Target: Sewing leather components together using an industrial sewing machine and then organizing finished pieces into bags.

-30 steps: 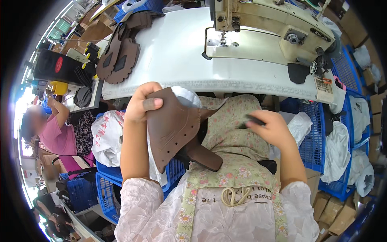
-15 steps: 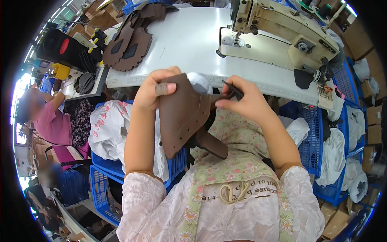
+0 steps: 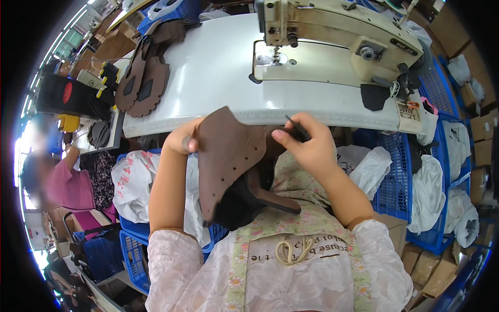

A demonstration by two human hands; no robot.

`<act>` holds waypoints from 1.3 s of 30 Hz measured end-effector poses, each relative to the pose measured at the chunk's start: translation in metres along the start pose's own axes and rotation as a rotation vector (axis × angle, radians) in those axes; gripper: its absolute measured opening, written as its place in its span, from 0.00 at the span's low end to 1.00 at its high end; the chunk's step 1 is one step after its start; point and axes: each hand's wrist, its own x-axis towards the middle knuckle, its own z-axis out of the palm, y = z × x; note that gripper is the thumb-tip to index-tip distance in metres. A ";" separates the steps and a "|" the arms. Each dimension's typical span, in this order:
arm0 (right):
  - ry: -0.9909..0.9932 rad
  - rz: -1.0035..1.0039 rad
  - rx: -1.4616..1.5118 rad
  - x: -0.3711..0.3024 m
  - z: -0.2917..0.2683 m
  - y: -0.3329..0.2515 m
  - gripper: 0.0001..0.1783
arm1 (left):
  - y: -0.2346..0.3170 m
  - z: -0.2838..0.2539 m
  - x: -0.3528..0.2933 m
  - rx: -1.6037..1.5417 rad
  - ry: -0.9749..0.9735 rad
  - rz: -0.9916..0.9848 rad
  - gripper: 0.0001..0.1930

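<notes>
A brown leather upper [image 3: 226, 151] with a row of punched holes hangs over my lap, its black lining [image 3: 239, 203] showing on the underside. My left hand [image 3: 182, 138] grips its left edge, thumb on the outer face and the other fingers mostly hidden behind; one finger has a tan wrap. A narrow brown strap [image 3: 278, 200] sticks out from its lower right. In my right hand [image 3: 314, 148] is a small dark pointed tool [image 3: 297, 129], mostly covered by the fingers, so its exact kind is unclear. That hand is at the upper's right end.
Across the white table [image 3: 218, 67] stands a beige sewing machine [image 3: 332, 26]. Brown scalloped leather pieces [image 3: 148, 88] are stacked at the table's left, and a black scrap [image 3: 374, 96] lies near its right edge. Blue crates [image 3: 392, 177] with white bags flank me. Another person [image 3: 70, 179] sits at left.
The leather upper has tilted open, baring more black lining. My left hand has moved slightly left and down with it. The whole view has shifted, with the machine now farther left.
</notes>
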 end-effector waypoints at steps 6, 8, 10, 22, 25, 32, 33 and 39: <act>0.045 0.096 -0.008 -0.001 -0.014 0.021 0.18 | -0.007 -0.006 0.014 0.001 -0.117 -0.174 0.49; 0.055 0.116 -0.023 0.002 -0.019 0.027 0.17 | -0.005 -0.002 0.022 0.070 -0.109 -0.189 0.48; 0.074 0.133 -0.032 0.004 -0.023 0.034 0.17 | -0.006 0.006 0.031 -0.018 -0.024 -0.182 0.44; 0.055 0.325 0.042 0.046 0.018 0.081 0.20 | 0.071 -0.039 0.123 0.463 0.354 -0.461 0.13; 0.071 0.367 0.022 0.051 0.025 0.096 0.20 | 0.058 -0.052 0.139 0.509 0.341 -0.516 0.12; 0.044 0.462 0.146 0.057 0.020 0.113 0.19 | 0.044 -0.058 0.154 0.514 0.414 -0.579 0.12; 0.039 0.513 0.148 0.060 0.019 0.108 0.19 | 0.048 -0.054 0.155 0.500 0.405 -0.537 0.11; 0.107 0.258 0.141 0.065 -0.008 0.054 0.18 | 0.099 -0.020 0.152 0.418 0.451 -0.253 0.09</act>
